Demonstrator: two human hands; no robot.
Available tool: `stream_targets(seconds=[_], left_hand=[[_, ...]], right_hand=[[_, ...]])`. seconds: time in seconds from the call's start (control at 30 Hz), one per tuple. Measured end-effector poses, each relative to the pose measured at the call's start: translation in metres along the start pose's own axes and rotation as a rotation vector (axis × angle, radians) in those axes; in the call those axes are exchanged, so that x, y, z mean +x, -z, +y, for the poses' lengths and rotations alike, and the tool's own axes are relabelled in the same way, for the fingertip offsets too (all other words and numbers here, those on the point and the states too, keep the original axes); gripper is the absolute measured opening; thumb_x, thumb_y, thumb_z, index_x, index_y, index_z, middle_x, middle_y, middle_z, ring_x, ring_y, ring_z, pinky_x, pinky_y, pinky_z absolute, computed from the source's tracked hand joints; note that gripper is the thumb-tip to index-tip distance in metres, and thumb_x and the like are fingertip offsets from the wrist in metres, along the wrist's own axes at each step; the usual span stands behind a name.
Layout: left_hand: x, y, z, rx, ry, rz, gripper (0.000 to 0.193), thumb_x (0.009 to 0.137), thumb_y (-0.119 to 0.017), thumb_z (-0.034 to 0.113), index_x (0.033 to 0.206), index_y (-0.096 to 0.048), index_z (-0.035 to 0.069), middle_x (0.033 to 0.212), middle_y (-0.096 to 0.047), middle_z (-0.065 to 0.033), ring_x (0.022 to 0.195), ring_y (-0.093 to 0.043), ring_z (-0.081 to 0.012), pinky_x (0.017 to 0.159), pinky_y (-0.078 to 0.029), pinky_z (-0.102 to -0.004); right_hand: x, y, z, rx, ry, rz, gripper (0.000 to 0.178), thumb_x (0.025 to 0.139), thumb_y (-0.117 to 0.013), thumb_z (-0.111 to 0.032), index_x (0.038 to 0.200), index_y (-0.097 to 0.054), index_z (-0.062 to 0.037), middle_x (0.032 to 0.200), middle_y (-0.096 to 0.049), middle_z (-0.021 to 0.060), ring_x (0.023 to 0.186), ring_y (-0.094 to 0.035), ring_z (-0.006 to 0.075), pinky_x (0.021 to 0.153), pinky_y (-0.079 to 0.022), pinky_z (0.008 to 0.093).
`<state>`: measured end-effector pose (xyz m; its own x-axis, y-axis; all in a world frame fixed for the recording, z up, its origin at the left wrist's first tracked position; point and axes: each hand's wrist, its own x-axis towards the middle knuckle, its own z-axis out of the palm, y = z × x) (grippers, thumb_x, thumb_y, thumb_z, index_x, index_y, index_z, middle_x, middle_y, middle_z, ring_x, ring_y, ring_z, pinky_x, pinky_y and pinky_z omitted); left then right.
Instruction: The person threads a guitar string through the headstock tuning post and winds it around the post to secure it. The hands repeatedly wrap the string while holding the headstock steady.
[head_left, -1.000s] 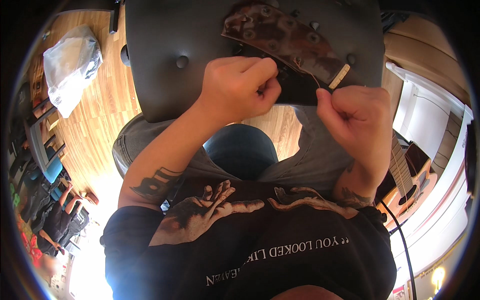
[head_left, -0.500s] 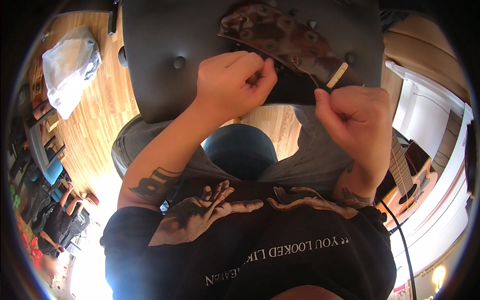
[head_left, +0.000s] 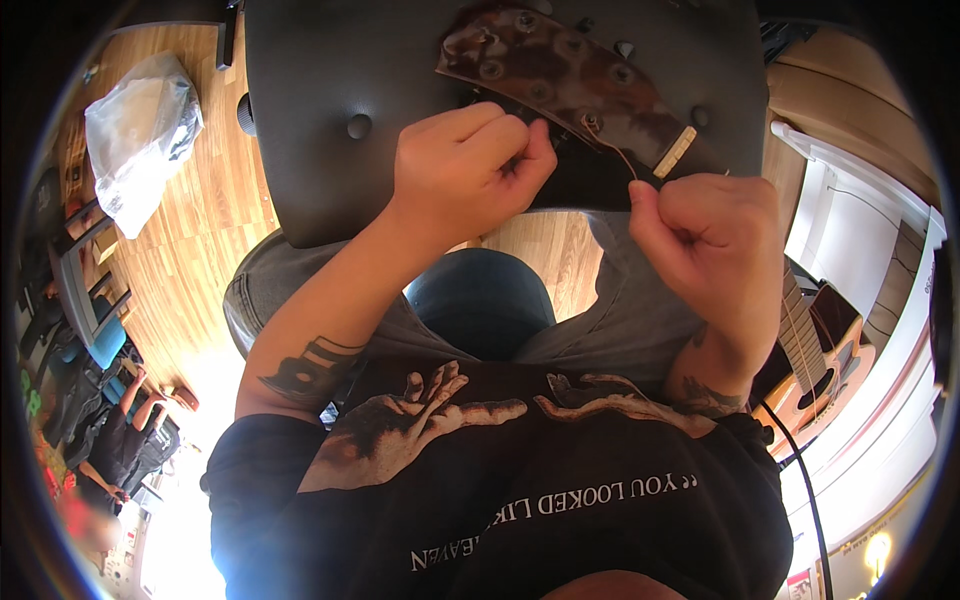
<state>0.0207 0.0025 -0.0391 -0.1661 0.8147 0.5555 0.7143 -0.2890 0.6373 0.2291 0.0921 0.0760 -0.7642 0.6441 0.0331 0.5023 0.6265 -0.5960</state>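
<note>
A guitar headstock, glossy dark brown, lies slanted on a black cushioned surface. Several round metal tuning posts sit in its face, and a pale nut crosses its right end. My left hand is closed at the headstock's near edge, thumb against the curled fingers; whatever they grip is hidden. From the post nearest the nut, a thin copper-coloured guitar string curves to my right hand. That hand is closed, with the string pinched at the thumb and forefinger.
Below the cushion are my legs and a dark round stool seat. An acoustic guitar stands at the right, beside a white frame. A clear plastic bag lies on the wooden floor at the left. Another person is at the far lower left.
My left thumb and fingers have shifted slightly at the headstock's edge. The string bows a little more near my right hand, which stays almost in place.
</note>
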Motion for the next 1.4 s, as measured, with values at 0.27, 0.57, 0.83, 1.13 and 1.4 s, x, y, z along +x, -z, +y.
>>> stream_targets(seconds=[0.27,0.57,0.83,1.13,1.4], left_hand=[[0.005,-0.001,0.000,-0.141,-0.128,0.046,0.017,0.081,-0.084,-0.006,0.090,-0.078,0.006,0.072,-0.073,-0.0012,0.049,-0.059,-0.0070,0.048,-0.047,-0.0211],[0.004,-0.001,-0.002,-0.116,-0.058,-0.039,0.012,0.084,-0.080,-0.005,0.087,-0.077,0.007,0.064,-0.068,0.0003,0.049,-0.061,-0.0097,0.049,-0.048,-0.0240],[0.002,-0.002,-0.001,0.031,-0.091,-0.097,0.030,0.082,-0.085,0.008,0.066,-0.059,0.013,0.057,-0.056,-0.0001,0.048,-0.058,-0.0210,0.045,-0.046,-0.0332],[0.010,-0.002,0.005,-0.104,-0.109,0.070,0.020,0.080,-0.090,0.002,0.082,-0.072,0.009,0.063,-0.065,0.0003,0.047,-0.053,-0.0108,0.045,-0.044,-0.0252],[0.002,-0.007,-0.001,-0.091,-0.100,0.027,0.017,0.082,-0.089,-0.001,0.090,-0.076,0.006,0.068,-0.071,0.0001,0.049,-0.058,-0.0070,0.046,-0.044,-0.0222]], right_hand=[[0.000,0.000,0.000,0.008,-0.007,0.006,0.033,0.085,-0.080,-0.006,0.061,-0.058,-0.0036,0.056,-0.054,0.0125,0.051,-0.057,0.0339,0.049,-0.040,0.0430],[0.000,0.000,-0.001,0.006,-0.013,-0.006,0.035,0.085,-0.081,-0.006,0.061,-0.056,-0.0032,0.056,-0.053,0.0129,0.051,-0.056,0.0342,0.049,-0.040,0.0431],[0.000,0.000,-0.001,-0.005,-0.010,-0.003,0.034,0.085,-0.080,-0.007,0.061,-0.057,-0.0032,0.056,-0.052,0.0125,0.051,-0.055,0.0339,0.048,-0.039,0.0426],[-0.002,0.000,0.002,0.030,0.006,0.003,0.033,0.084,-0.080,-0.006,0.060,-0.058,-0.0042,0.056,-0.053,0.0120,0.050,-0.056,0.0335,0.048,-0.040,0.0423],[-0.003,0.001,0.002,0.001,0.008,-0.024,0.031,0.082,-0.080,-0.007,0.060,-0.059,-0.0051,0.056,-0.054,0.0116,0.051,-0.058,0.0344,0.049,-0.042,0.0429]])
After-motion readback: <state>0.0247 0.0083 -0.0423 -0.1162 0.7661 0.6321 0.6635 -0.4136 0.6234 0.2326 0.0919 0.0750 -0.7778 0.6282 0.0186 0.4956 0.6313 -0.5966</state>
